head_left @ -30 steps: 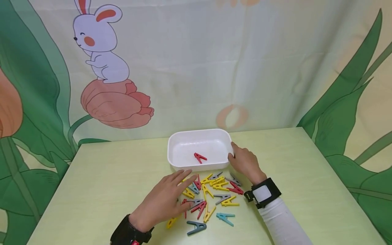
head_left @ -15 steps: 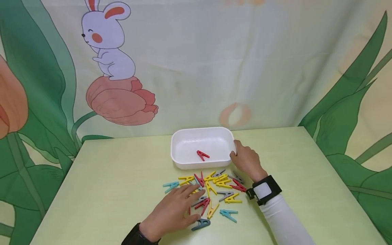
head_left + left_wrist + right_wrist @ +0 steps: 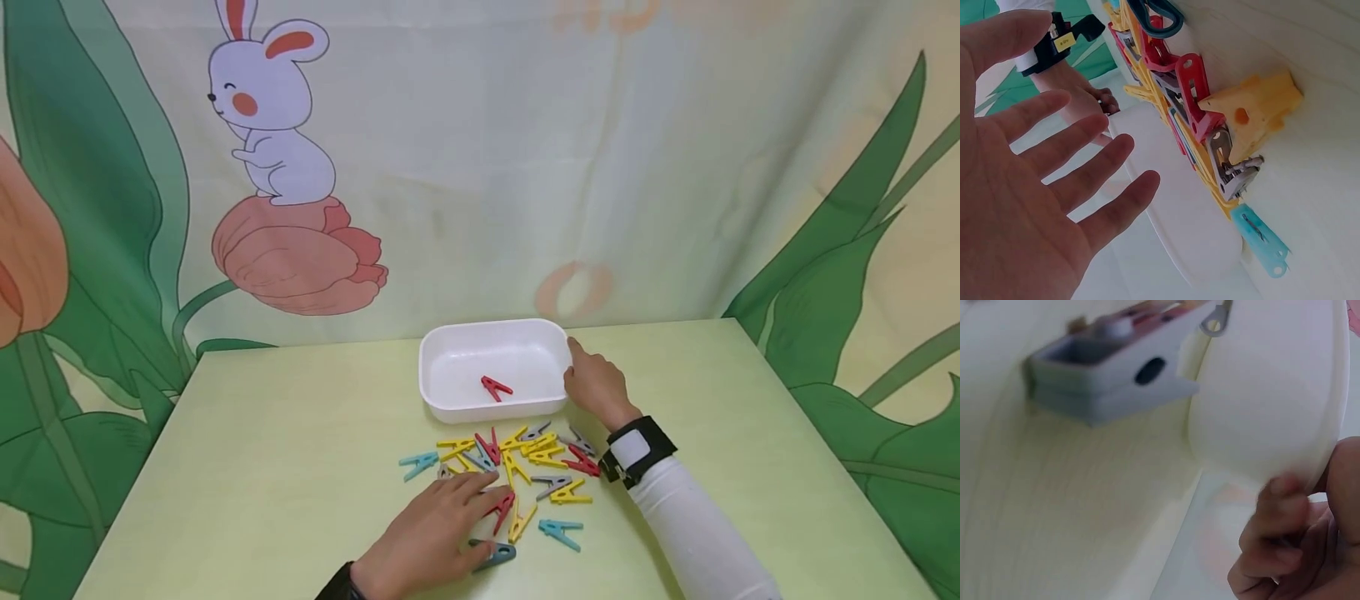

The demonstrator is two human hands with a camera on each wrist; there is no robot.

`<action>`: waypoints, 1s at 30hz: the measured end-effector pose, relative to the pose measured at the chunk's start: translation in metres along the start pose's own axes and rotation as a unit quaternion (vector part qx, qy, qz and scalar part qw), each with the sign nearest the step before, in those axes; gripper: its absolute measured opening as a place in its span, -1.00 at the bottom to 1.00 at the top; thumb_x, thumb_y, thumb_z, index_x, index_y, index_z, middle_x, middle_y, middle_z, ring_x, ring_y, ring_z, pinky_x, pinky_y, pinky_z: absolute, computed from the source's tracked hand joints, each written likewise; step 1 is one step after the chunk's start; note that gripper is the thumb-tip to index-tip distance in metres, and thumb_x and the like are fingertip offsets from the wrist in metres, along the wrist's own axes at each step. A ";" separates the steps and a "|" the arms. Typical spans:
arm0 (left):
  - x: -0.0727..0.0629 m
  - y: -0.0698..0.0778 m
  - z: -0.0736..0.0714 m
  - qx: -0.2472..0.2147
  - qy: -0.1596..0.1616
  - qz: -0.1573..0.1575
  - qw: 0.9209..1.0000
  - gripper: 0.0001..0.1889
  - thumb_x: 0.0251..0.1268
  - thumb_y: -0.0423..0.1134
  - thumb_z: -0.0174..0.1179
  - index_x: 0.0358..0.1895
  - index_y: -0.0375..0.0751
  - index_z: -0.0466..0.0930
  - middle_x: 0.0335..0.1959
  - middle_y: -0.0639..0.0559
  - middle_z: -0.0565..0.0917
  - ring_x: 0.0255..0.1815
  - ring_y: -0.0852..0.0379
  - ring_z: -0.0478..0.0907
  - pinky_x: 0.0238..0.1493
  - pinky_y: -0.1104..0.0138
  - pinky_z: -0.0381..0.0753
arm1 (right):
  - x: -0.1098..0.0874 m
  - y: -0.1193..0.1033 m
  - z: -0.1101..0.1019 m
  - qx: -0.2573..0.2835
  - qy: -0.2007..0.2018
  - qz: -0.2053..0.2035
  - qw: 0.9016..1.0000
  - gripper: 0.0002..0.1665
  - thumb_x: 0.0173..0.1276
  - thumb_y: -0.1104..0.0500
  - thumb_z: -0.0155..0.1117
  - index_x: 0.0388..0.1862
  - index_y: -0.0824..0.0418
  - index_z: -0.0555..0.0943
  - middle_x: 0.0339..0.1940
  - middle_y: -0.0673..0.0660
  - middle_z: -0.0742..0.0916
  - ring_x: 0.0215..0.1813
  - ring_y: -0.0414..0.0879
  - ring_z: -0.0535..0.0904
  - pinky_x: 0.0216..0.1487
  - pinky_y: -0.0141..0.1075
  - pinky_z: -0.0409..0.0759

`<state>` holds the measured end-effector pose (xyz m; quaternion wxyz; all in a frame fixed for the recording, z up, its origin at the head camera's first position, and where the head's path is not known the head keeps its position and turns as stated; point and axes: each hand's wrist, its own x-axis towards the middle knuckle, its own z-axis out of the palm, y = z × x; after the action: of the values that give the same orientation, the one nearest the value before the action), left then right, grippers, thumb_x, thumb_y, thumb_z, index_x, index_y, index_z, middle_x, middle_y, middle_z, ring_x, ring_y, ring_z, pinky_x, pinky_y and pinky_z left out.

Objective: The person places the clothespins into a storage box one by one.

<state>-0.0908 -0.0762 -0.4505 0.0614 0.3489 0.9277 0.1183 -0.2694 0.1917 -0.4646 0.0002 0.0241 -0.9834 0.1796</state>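
My left hand hovers low over a scatter of clothespins, fingers spread and the palm holding nothing in the left wrist view. A dark blue-grey clothespin shows beside its thumb, and a red clothespin at its fingertips. Some pins are hidden under this hand. With my right hand I grip the right end of a white plastic tray, thumb and curled fingers at the rim. Inside the tray lies one red clothespin. A grey clothespin looms close in the right wrist view.
Several yellow, red, grey and blue clothespins lie in front of the tray, including a yellow one. Light blue clothespins sit apart at left and right. Behind the pale table hangs a cartoon rabbit curtain.
My left hand has drawn back toward the front and slightly right, uncovering the light blue and yellow clothespins at the left. The right hand stays at the tray's end; the view shifts slightly.
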 end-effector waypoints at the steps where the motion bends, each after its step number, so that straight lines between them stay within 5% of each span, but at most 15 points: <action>1: 0.000 0.000 0.001 0.001 0.003 0.004 1.000 -0.39 0.31 0.13 0.21 0.41 0.12 0.38 0.45 0.08 0.39 0.44 0.05 0.34 0.38 0.03 0.36 | 0.000 -0.001 0.001 0.000 0.000 0.002 1.000 -0.29 0.46 0.14 0.05 0.54 0.26 0.18 -0.41 0.24 0.68 -0.56 -0.01 0.49 -0.60 -0.29 0.31; 12: 0.003 0.003 -0.001 -0.014 -0.035 -0.015 0.999 -0.35 0.29 0.17 0.21 0.43 0.19 0.33 0.42 0.13 0.41 0.41 0.08 0.36 0.36 -0.01 0.37 | 0.003 -0.006 -0.001 0.003 -0.014 0.030 0.999 -0.25 0.46 0.19 0.03 0.58 0.22 0.10 -0.53 0.18 0.59 -0.56 -0.03 0.48 -0.57 -0.32 0.33; 25: -0.001 0.005 0.006 0.009 -0.015 0.018 1.000 -0.36 0.29 0.10 0.24 0.42 0.10 0.36 0.36 0.14 0.47 0.36 0.11 0.41 0.30 0.03 0.43 | 0.002 -0.005 0.001 -0.009 -0.024 0.026 0.999 -0.26 0.49 0.17 0.02 0.59 0.18 0.10 -0.57 0.16 0.54 -0.59 -0.05 0.44 -0.58 -0.33 0.32; 30: -0.001 0.007 0.007 -0.005 -0.038 0.012 0.999 -0.42 0.29 0.06 0.25 0.38 0.14 0.42 0.37 0.16 0.46 0.37 0.10 0.40 0.33 0.03 0.40 | 0.002 -0.004 0.002 -0.015 -0.023 0.022 0.999 -0.26 0.48 0.17 0.01 0.59 0.18 0.09 -0.57 0.17 0.55 -0.59 -0.04 0.44 -0.58 -0.32 0.31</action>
<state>-0.0840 -0.0707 -0.4556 0.0969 0.3641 0.9197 0.1104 -0.2709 0.1871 -0.4646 -0.0262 0.0068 -0.9860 0.1645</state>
